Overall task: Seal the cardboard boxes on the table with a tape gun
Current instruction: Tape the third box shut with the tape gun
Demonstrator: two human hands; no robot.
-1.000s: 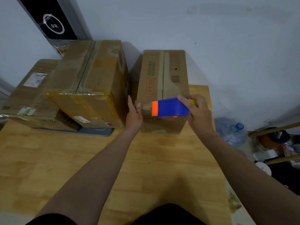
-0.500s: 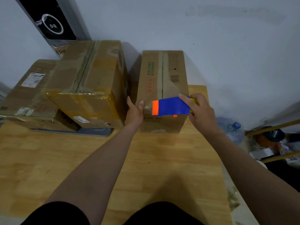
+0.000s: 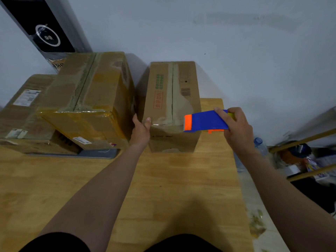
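1. As a person tapes cartons at a wooden table (image 3: 172,188), two larger boxes (image 3: 87,99) sit stacked at the left, already wrapped in glossy tape.
2. A narrow box (image 3: 171,106) stands upright just beside them near the wall, with tape along its centre seam and a clear strip lying across its near top edge.
3. The blue tape gun (image 3: 207,121) has its orange nose at the box's near right corner.
4. The right hand (image 3: 238,128) is wrapped around the gun's rear.
5. The left hand (image 3: 141,130) holds the near left corner, thumb over the top edge and fingers flat against the side.
6. This edge strip looks nearly run out. The next move likely calls for folding it over the right corner, then tilting the gun to cut the tape.
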